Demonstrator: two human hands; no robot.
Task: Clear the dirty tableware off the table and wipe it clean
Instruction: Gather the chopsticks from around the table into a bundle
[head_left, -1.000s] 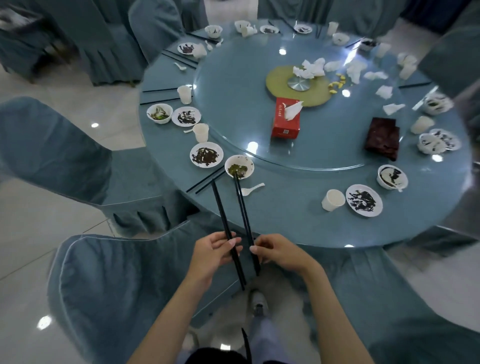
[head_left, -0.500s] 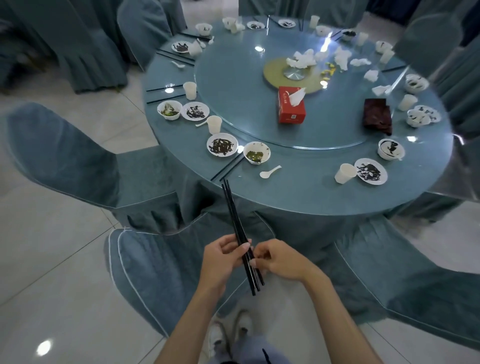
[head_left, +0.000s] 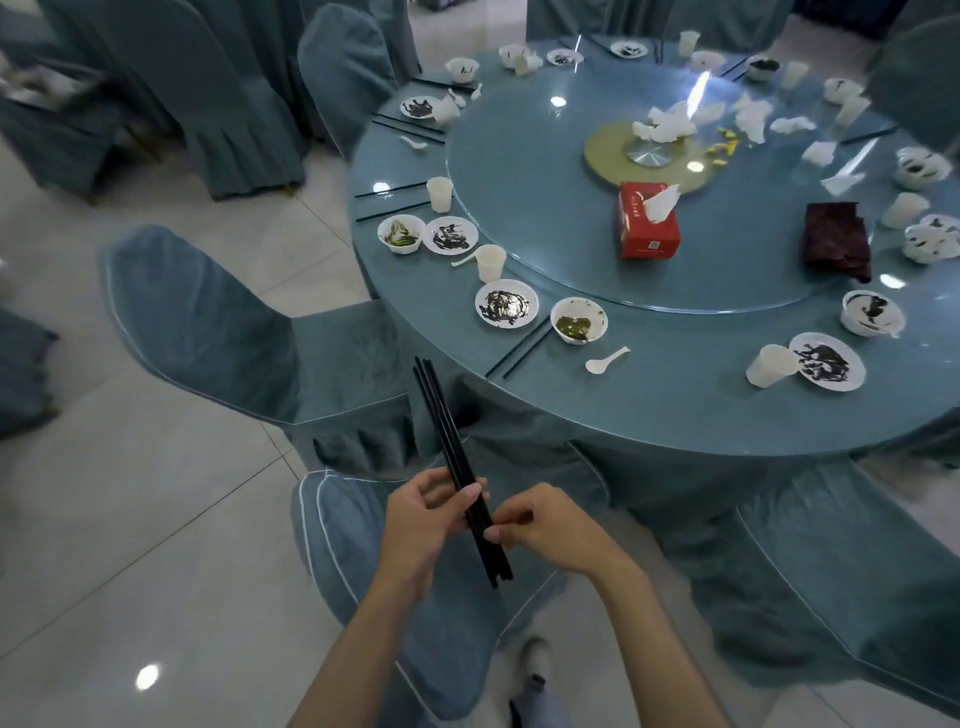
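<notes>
The chopsticks (head_left: 450, 441), held apart a second ago, are now gathered into one bundle, pinched by the left hand (head_left: 421, 525) and right hand (head_left: 553, 530), and drawn back from the table (head_left: 675, 410).

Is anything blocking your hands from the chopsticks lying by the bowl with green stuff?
Nothing visible blocks them. The loose chopsticks lie near the table edge, beside the bowl. A chair stands below the hands, and the left hand and right hand hold a bundle of chopsticks.
</notes>
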